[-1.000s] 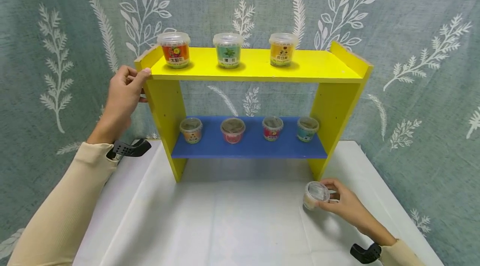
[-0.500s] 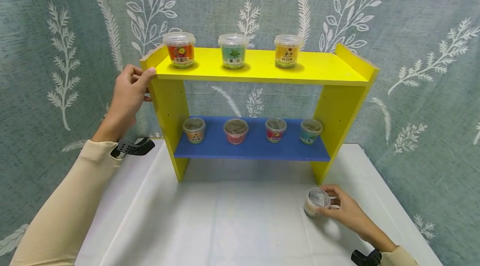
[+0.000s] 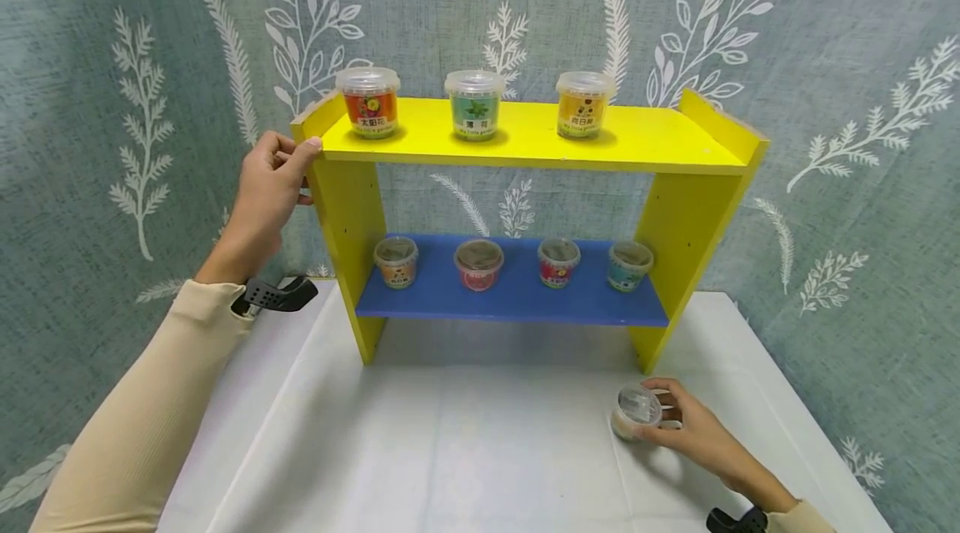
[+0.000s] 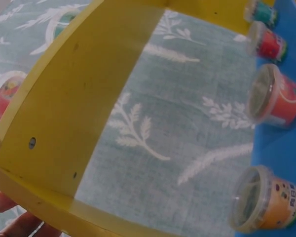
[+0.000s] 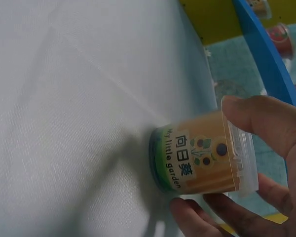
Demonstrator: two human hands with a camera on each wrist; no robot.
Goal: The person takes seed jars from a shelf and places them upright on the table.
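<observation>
At the upper left corner of the yellow shelf unit, my left hand grips the side panel, thumb on the top edge and fingers behind. My right hand holds a small clear-lidded plastic cup by its upper part, close over the white table by the unit's right leg. In the right wrist view this cup shows an orange sunflower label reading "My little garden", upright in its grip between thumb and fingers.
Three larger lidded cups, orange, green and yellow, stand on the top board. Several smaller cups line the blue lower board. The white table spreads in front, and a leaf-patterned curtain hangs behind.
The head view has drifted, shifting the shelf slightly right and down. The cup in my right hand has moved a little towards me and lower. My left hand keeps its grip on the shelf.
</observation>
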